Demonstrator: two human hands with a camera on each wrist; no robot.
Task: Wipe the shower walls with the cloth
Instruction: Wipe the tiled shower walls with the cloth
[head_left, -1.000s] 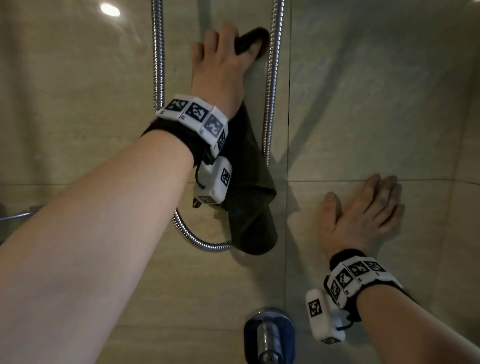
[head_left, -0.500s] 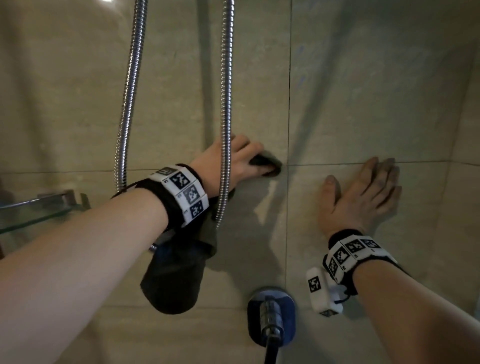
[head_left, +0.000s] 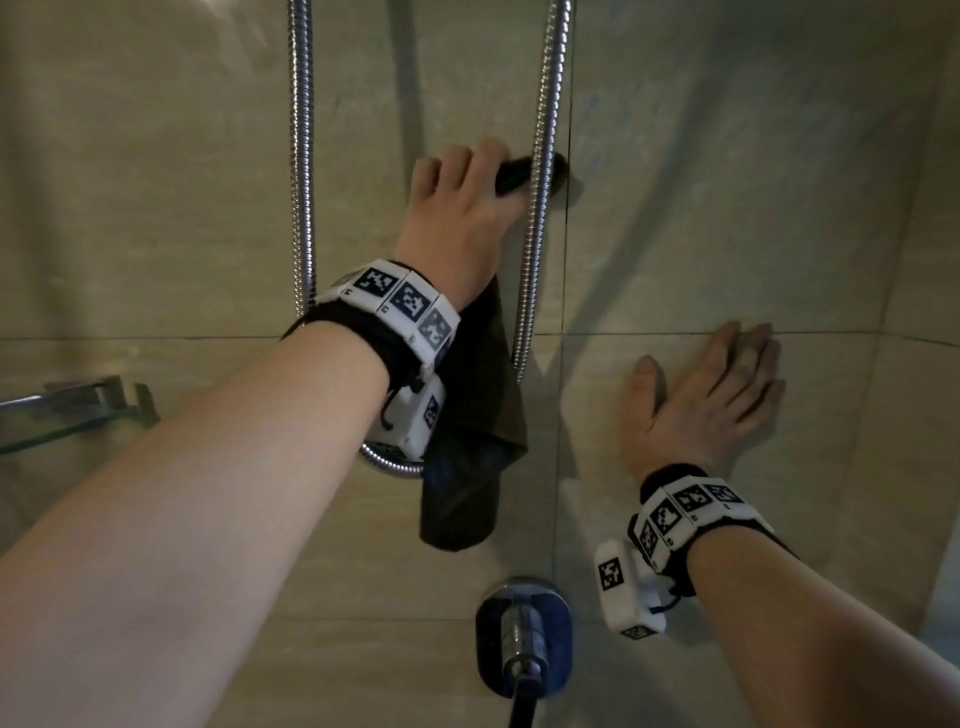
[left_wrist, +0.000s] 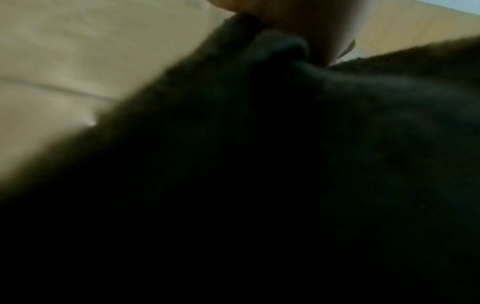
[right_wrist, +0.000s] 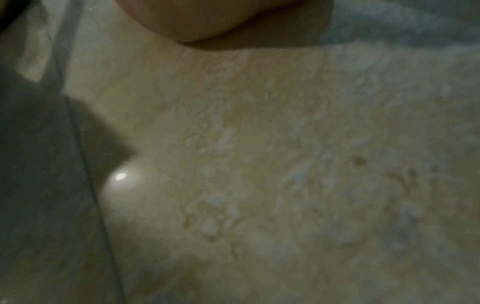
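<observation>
Wall: beige tiled shower wall fills the head view; a vertical grout line runs down its middle and a horizontal one crosses at mid-height.
Glass shelf: glass shelf juts from the wall at the left edge, well apart from both hands.
Hose: chrome shower hose hangs in a loop; its left strand runs just left of the left wrist and its right strand crosses in front of the cloth's upper end.
Left hand: left hand is raised against the wall between the two hose strands, fingers curled over the upper end of the cloth and pressing it to the tile.
Cloth: dark cloth shows past the fingertips beside the vertical grout line; the rest hangs down under the palm and wrist, ending above the valve. In the left wrist view the cloth covers most of the frame.
Valve: round chrome shower valve sits at the bottom centre, below the cloth.
Right hand: right hand lies flat on the wall right of the vertical grout line, fingers straight and close together, thumb spread, holding nothing.
</observation>
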